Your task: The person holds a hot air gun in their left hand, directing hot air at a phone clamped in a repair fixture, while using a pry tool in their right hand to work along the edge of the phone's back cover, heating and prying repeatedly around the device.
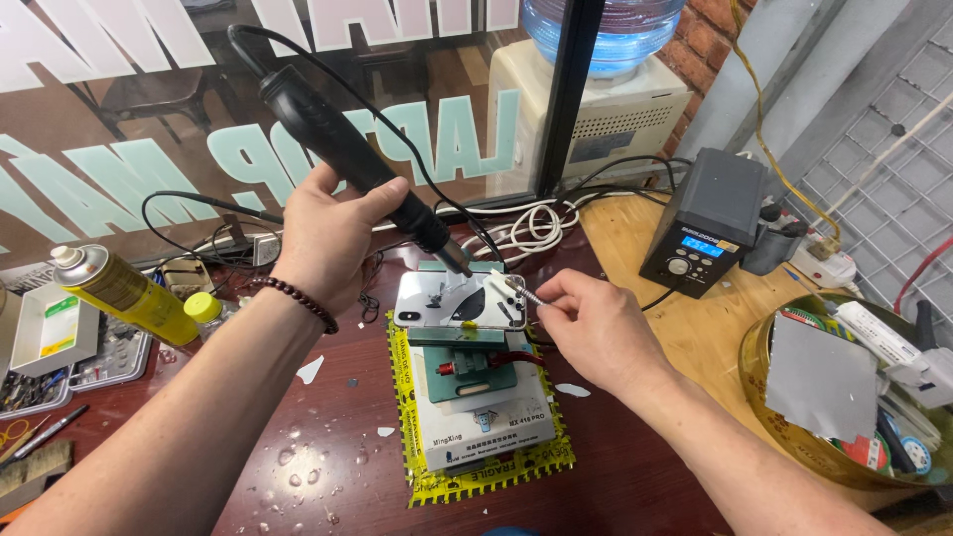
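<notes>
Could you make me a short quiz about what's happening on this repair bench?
1. True or false: the left hand grips the black heat tool.
2. What does the right hand pinch? A tweezers, B a spray can, C a brush.
3. What does the phone lie on?

Key
1. True; its nozzle points down at the phone.
2. A; the tips touch the phone's edge.
3. A green holder on a white box; the yellow spray can lies off to the left.
</notes>
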Demonstrator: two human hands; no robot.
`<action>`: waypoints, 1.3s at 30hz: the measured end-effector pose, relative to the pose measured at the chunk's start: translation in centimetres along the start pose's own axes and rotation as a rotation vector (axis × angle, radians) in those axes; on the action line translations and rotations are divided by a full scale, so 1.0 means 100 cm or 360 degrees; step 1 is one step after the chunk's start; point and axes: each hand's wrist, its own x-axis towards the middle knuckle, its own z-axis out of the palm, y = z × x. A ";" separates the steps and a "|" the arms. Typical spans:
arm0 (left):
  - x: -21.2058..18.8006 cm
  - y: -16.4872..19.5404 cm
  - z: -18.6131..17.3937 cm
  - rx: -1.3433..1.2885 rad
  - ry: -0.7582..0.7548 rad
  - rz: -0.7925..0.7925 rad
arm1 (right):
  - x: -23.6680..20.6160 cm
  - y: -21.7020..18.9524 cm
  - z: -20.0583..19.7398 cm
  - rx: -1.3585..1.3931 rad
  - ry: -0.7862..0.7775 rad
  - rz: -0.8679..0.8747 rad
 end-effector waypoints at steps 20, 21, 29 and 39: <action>0.006 -0.008 0.009 0.0109 0.0015 0.0028 | 0.029 0.013 -0.008 0.0020 -0.0253 -0.0124; 0.006 -0.007 0.010 0.0111 0.0021 0.0011 | 0.030 0.013 -0.009 0.0005 -0.0264 -0.0148; 0.006 -0.008 0.014 0.0115 0.0054 0.0010 | 0.037 0.017 -0.013 -0.0105 -0.0378 -0.0146; 0.002 -0.010 0.007 0.0112 0.0177 0.0006 | 0.029 0.033 0.001 0.0371 -0.0263 0.0000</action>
